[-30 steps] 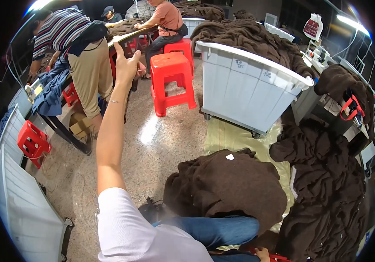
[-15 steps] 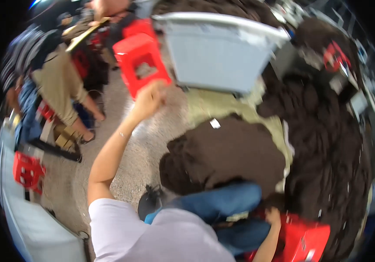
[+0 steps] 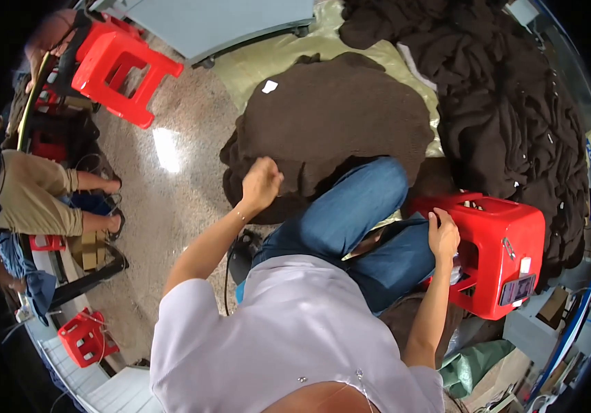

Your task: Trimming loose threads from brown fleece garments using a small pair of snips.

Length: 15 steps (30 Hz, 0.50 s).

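My left hand is closed over the near left edge of a brown fabric pile; its curled fingers hide whatever they may hold. A small white tag lies on the pile. My right hand rests by my jeans-clad knee, beside a red plastic stool. Its fingers are loosely bent and somewhat apart, with nothing seen in them. On the stool's side surface lie a phone, a safety pin and a small white item.
More brown fabric is heaped at the right. A yellowish sheet lies under the pile, below a grey wheeled bin. Red stools stand at the far left, another stool near left. A seated person's legs are at the left.
My left hand has come back from beside the far red stool to the brown pile. The view has tilted down, and my right hand now shows plainly by my knee.
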Tool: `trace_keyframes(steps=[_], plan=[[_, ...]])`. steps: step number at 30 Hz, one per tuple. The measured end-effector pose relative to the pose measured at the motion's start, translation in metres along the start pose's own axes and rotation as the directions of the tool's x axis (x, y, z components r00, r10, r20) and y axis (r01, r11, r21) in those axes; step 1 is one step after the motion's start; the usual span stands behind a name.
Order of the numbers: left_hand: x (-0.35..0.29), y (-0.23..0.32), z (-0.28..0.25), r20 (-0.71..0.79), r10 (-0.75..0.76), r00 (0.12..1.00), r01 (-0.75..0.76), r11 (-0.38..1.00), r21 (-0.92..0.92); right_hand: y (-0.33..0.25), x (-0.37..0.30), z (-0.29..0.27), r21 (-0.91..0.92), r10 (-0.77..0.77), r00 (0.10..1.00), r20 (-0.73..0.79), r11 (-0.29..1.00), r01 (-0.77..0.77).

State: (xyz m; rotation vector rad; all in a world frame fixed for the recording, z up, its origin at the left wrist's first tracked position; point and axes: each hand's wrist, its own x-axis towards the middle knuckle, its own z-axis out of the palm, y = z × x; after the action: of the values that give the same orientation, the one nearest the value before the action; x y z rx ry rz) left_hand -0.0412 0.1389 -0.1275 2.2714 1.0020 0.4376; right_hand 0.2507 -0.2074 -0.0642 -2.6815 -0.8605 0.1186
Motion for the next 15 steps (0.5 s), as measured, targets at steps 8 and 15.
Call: trace_keyframes(steps=[8, 15], plan=[[0.04, -0.078, -0.001, 0.021, -0.466, 0.885, 0.358, 0.65, -0.671, -0.018, -0.017, 0.012, -0.002, -0.089, 0.991, -0.102, 0.996, 0.089], [0.062, 0.092, -0.071, 0.129, -0.167, 0.978, 0.151, 0.128, -0.98, -0.183, -0.029, 0.023, 0.486, -0.315, 0.899, -0.306, 0.76, 0.432]])
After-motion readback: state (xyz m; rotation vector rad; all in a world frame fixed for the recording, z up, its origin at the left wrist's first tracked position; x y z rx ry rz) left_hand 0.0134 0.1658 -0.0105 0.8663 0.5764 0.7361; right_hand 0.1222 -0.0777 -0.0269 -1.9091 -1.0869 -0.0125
